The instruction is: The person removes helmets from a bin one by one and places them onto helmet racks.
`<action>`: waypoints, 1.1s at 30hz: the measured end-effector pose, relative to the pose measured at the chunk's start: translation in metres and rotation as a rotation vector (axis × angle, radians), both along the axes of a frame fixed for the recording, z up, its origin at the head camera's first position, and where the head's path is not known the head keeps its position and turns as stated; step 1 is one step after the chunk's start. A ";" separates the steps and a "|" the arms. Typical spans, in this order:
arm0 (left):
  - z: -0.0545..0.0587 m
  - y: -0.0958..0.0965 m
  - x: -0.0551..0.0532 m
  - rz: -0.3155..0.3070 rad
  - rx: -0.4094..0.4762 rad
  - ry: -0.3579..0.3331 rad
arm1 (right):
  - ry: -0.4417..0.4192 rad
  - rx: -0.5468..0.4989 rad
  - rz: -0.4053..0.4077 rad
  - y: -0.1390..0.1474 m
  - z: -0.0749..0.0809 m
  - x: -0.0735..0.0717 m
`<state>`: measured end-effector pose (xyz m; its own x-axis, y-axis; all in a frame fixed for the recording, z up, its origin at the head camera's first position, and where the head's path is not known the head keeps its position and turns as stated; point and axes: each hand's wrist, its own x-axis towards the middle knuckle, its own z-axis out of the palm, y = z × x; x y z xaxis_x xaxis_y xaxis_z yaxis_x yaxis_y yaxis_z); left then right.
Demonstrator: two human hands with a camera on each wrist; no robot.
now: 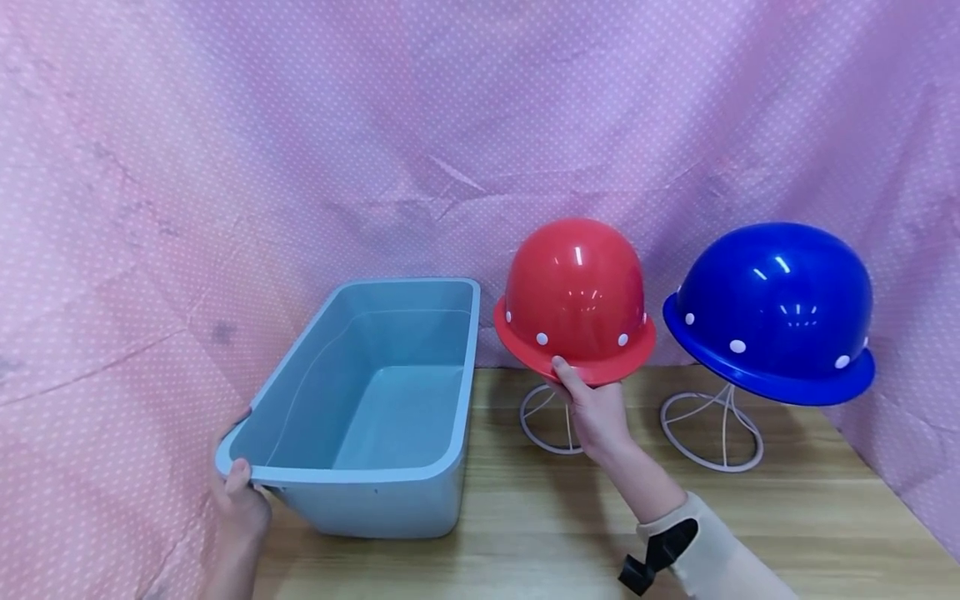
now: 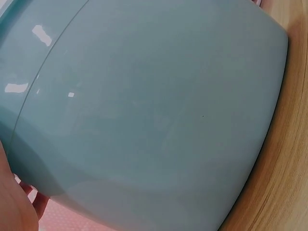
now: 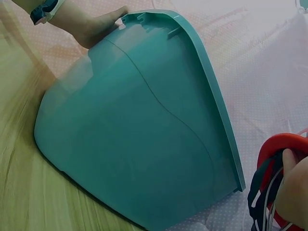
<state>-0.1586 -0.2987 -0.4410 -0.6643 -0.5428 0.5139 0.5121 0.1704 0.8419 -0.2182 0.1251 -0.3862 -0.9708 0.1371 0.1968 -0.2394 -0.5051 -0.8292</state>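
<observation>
A red hard hat (image 1: 577, 283) sits on a white wire stand (image 1: 551, 450) in the middle right of the head view. My right hand (image 1: 596, 417) grips its front brim, thumb on top and fingers underneath. In the right wrist view, dark straps (image 3: 262, 192) show inside the hat. My left hand (image 1: 242, 504) holds the near left corner of a grey-blue plastic bin (image 1: 352, 500), thumb over the rim. No contents show inside the bin. Most of the left fingers are hidden behind its wall.
To the right, a blue hard hat (image 1: 780, 317) rests on another white wire stand (image 1: 712, 469). All stand on a wooden table (image 1: 525, 533). A pink dotted cloth (image 1: 375, 125) hangs behind and along the sides.
</observation>
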 end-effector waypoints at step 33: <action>0.062 -0.003 0.016 0.133 -0.672 0.071 | -0.088 -0.060 0.018 0.002 0.001 0.007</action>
<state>-0.1427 -0.3021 -0.3790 -0.5668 -0.1654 0.8071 0.5006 0.7090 0.4968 -0.2110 0.1276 -0.3852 -0.9864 0.1287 0.1024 -0.1574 -0.5578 -0.8149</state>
